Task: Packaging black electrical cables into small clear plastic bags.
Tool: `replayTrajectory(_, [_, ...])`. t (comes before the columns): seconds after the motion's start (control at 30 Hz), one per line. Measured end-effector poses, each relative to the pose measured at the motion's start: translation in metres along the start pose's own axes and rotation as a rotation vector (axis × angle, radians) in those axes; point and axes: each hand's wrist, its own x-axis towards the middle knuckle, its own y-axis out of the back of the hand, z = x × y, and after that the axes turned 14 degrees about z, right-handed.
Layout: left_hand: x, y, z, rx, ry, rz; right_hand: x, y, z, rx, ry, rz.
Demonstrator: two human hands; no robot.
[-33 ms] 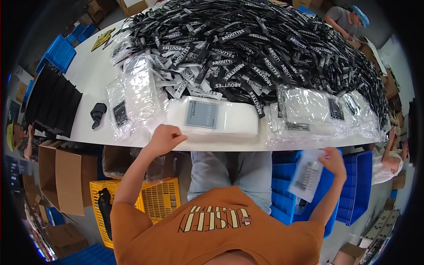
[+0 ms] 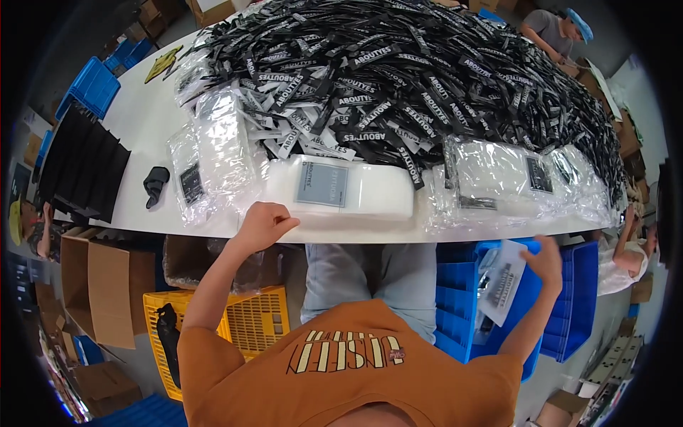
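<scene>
My left hand point(image 2: 265, 226) is curled closed at the table's front edge, with nothing visible in it. Just beyond it lies a stack of white frosted plastic bags point(image 2: 380, 191), the top one bearing a grey printed panel. Off to the right, my right hand point(image 2: 545, 260) is blurred above a blue bin point(image 2: 455, 317). A frosted flat bag with dark print point(image 2: 504, 285) hangs tilted over that bin, its upper corner at my fingertips. Motion blur hides whether the fingers still grip it. Other bags show inside the bin.
A heap of black and white printed strips point(image 2: 398, 78) covers the far table. Clear-wrapped packs flank the stack, left point(image 2: 224, 142) and right point(image 2: 498, 171). Black trays point(image 2: 82, 167) stand at left. Below are a yellow crate point(image 2: 256, 317) and cardboard boxes point(image 2: 114, 292). A co-worker point(image 2: 551, 35) is far right.
My right hand and the printed bag have shifted slightly to the right over the blue bin, and the hand covers less of the bag. My left hand has stayed in place.
</scene>
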Motion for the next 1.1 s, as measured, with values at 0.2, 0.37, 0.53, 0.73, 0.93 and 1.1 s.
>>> replayTrajectory(0.2, [0.024, -0.064, 0.056, -0.147, -0.449, 0.126, 0.056, -0.036, -0.153, 0.629, -0.097, 0.076])
replayTrajectory(0.37, [0.045, -0.108, 0.072, 0.182, -0.562, 0.259, 0.11, -0.13, -0.229, 0.682, 0.222, 0.11])
replayTrajectory(0.53, [0.034, -0.101, 0.037, 0.151, -0.596, 0.213, 0.122, -0.161, -0.247, 0.556, 0.058, 0.017])
replayTrajectory(0.73, [0.029, -0.096, 0.028, 0.117, -0.618, 0.221, 0.119, -0.133, -0.3, 0.867, -0.12, -0.244])
replayTrajectory(0.93, [0.036, -0.103, 0.035, 0.075, -0.646, 0.221, 0.135, -0.194, -0.358, 0.412, 0.491, 0.04])
replayTrajectory(1.1, [0.034, -0.099, 0.028, 0.056, -0.653, 0.235, 0.144, -0.18, -0.38, 0.297, 0.574, -0.113])
